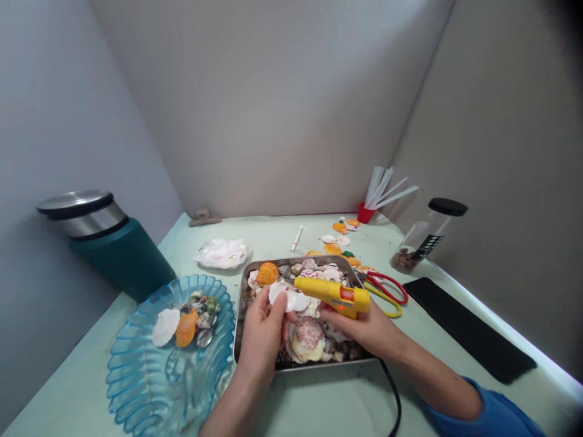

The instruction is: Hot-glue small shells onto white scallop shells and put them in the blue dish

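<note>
My left hand [263, 331] pinches a white scallop shell [288, 297] over a metal tray [240, 303] full of mixed seashells. My right hand [364, 331] grips a yellow glue gun [334, 294] with its nozzle pointing left at the white shell. The gun's black cord [392, 394] runs down toward me. A large pink-speckled shell [308, 337] lies in the tray between my hands.
A blue glass shell-shaped bowl [136, 376] with a few shells sits at the left. A teal bin with a steel lid [98, 240] stands behind it. Red and yellow scissors [387, 291], a black pad [469, 328], a jar [426, 237], a red cup of sticks [367, 212] and loose shells lie to the right and back.
</note>
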Motion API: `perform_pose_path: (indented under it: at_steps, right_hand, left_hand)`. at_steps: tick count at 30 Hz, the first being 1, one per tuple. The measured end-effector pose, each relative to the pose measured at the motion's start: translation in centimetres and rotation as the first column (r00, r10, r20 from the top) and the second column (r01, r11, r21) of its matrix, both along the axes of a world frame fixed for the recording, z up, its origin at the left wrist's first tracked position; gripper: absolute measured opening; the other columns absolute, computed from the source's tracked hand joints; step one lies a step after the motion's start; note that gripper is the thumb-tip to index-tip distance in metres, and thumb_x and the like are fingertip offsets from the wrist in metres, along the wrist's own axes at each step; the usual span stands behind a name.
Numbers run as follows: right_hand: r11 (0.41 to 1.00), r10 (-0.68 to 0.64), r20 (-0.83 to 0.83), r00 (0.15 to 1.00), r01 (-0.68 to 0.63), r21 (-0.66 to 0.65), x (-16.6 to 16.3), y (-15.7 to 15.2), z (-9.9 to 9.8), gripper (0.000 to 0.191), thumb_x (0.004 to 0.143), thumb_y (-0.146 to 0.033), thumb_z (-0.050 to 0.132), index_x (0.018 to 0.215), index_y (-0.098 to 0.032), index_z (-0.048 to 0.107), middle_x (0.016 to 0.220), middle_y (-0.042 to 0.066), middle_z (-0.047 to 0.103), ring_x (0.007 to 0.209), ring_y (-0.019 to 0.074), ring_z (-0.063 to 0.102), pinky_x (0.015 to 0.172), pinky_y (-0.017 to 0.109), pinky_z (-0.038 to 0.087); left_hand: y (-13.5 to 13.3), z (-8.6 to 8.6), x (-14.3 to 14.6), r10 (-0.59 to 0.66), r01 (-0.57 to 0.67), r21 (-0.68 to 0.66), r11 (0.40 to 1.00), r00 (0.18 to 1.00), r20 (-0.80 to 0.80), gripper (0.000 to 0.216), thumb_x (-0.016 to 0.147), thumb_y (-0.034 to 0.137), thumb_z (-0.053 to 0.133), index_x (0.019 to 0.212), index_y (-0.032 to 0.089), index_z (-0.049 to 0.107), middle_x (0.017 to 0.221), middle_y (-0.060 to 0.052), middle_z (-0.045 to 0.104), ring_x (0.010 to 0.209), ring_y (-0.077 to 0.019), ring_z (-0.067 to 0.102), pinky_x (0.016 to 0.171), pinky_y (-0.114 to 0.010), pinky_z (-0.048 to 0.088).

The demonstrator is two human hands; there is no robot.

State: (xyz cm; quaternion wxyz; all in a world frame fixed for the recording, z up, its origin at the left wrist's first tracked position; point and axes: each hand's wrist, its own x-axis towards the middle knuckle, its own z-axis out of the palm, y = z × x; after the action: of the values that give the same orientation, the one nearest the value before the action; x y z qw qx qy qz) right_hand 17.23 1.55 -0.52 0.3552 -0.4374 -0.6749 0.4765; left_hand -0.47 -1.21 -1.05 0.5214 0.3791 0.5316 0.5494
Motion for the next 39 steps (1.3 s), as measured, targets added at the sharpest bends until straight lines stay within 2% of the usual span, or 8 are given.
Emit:
perform_pose_path:
  at_steps: [10,16,20,28,39]
  right_hand:
    - [0.999,0.043,-0.046,0.998,-0.044,-0.016,-0.15,-0.11,0.48,0.029,0.077,-0.03,0.066,0.102,-0.016,0.068,0.092,0.005,0.073,0.085,0.0224,0.067,0.079,0.033,0.055]
    - [0.999,0.032,-0.01,0.999,-0.032,-0.003,-0.08,-0.13,0.29,0.024,0.076,-0.032,0.066,0.093,-0.015,0.069,0.088,0.005,0.073,0.083,0.0234,0.067,0.076,0.033,0.056]
    - [1.0,0.022,0.018,1.0,-0.022,-0.002,-0.06,-0.13,0.15,0.023,0.076,-0.032,0.066,0.091,-0.015,0.069,0.088,0.006,0.073,0.083,0.0249,0.067,0.075,0.034,0.056]
    - [1.0,0.013,-0.029,0.999,-0.013,-0.001,-0.05,-0.07,0.29,0.029,0.076,-0.032,0.068,0.1,-0.016,0.07,0.09,0.005,0.074,0.084,0.0237,0.068,0.078,0.034,0.056]
    - [1.0,0.003,-0.009,1.0,-0.003,0.015,-0.14,-0.15,0.39,0.025,0.076,-0.032,0.067,0.095,-0.015,0.07,0.088,0.005,0.073,0.081,0.0238,0.068,0.074,0.032,0.056]
  left_hand:
    - [-0.1,-0.05,0.03,0.022,-0.022,0.006,1.0,1.0,0.009,0.024,0.08,0.04,0.056,0.079,0.018,0.047,0.054,0.006,0.055,0.033,-0.0027,0.034,0.033,-0.013,0.022]
    - [-0.14,0.12,0.12,0.061,-0.061,-0.012,0.998,0.998,0.027,0.027,0.077,0.043,0.058,0.077,0.018,0.047,0.051,0.008,0.052,0.032,-0.0027,0.032,0.032,-0.014,0.021]
    - [-0.09,-0.19,0.06,0.069,-0.069,0.007,0.998,0.997,0.02,0.025,0.079,0.042,0.057,0.079,0.018,0.048,0.052,0.008,0.052,0.033,-0.0027,0.033,0.033,-0.013,0.022]
    - [-0.03,-0.19,0.07,0.11,-0.111,0.038,0.993,0.994,0.023,0.023,0.08,0.038,0.057,0.088,0.017,0.049,0.057,0.006,0.057,0.034,-0.0029,0.034,0.034,-0.014,0.024]
    - [-0.03,-0.32,-0.01,0.03,-0.031,0.037,0.999,1.0,0.005,0.023,0.08,0.037,0.057,0.089,0.017,0.05,0.057,0.006,0.056,0.034,-0.0028,0.034,0.033,-0.014,0.023]
